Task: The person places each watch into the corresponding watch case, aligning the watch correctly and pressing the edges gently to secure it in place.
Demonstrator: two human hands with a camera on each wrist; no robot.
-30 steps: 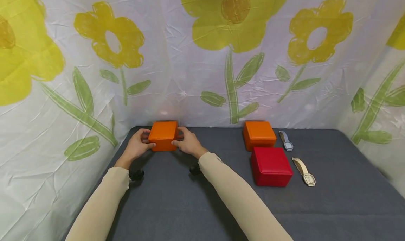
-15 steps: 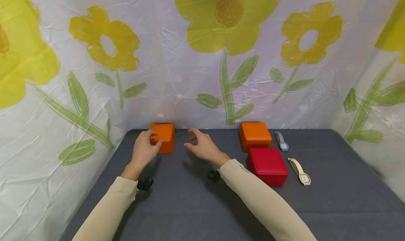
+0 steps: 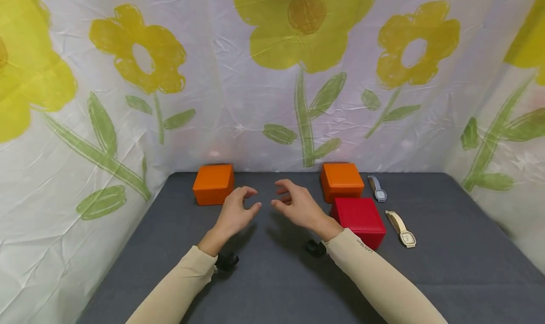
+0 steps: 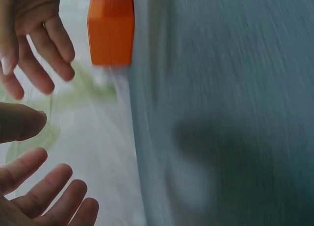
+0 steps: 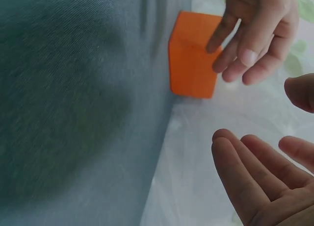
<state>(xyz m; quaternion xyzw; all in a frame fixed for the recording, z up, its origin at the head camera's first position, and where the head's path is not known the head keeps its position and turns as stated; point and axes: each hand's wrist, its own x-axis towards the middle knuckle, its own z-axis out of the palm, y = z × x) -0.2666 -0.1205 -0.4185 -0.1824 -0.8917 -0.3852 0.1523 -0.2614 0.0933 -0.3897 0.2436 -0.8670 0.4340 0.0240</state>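
We see the dark table (image 3: 266, 286) stretch between the left hand (image 3: 234, 214) and the right hand (image 3: 301, 205), its far edge lying beyond them. Both hover, facing each other, fingers parted and softly bent. We count three boxes: one orange box (image 3: 213, 186) beyond the left hand, leftward; second orange box (image 3: 342, 179) and red box (image 3: 359, 217) rightward of the right hand; farther right, two watches, blue watch (image 3: 377, 189) and cream watch (image 3: 401, 230).

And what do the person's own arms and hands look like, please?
The left sleeve and right sleeve are long and beige; the right one has small dark lettering near its cuff. A small black device shows at each cuff. Both hands are ungloved.
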